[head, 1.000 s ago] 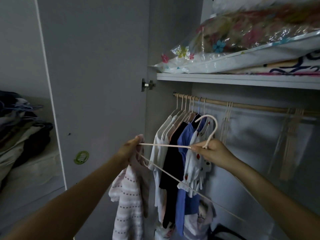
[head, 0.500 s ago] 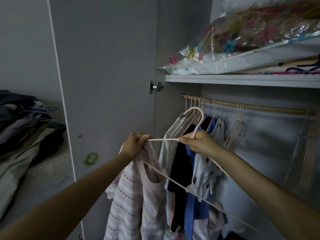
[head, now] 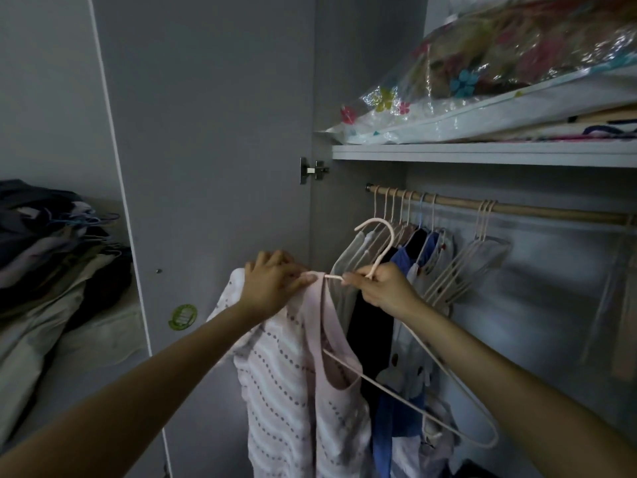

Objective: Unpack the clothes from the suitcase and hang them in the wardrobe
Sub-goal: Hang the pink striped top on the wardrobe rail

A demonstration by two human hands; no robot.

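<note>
My right hand (head: 382, 291) grips a pale pink hanger (head: 377, 257) at the base of its hook, in front of the open wardrobe. Its far arm runs down to the lower right. My left hand (head: 272, 284) holds the shoulder of a pink dotted top (head: 293, 384) against the hanger's left arm, and the top's strap lies over that arm. The top hangs down between my forearms. Behind, a wooden rail (head: 517, 210) carries several hung clothes (head: 410, 270) and a few bare hangers (head: 475, 257).
The grey wardrobe door (head: 206, 150) stands open on the left. A shelf (head: 482, 155) above the rail holds bagged floral bedding (head: 499, 70). A pile of clothes (head: 48, 257) with hangers lies at the far left.
The top's strap has slid further along the hanger's left arm. My two hands have drawn closer together, and the view has shifted slightly left.
</note>
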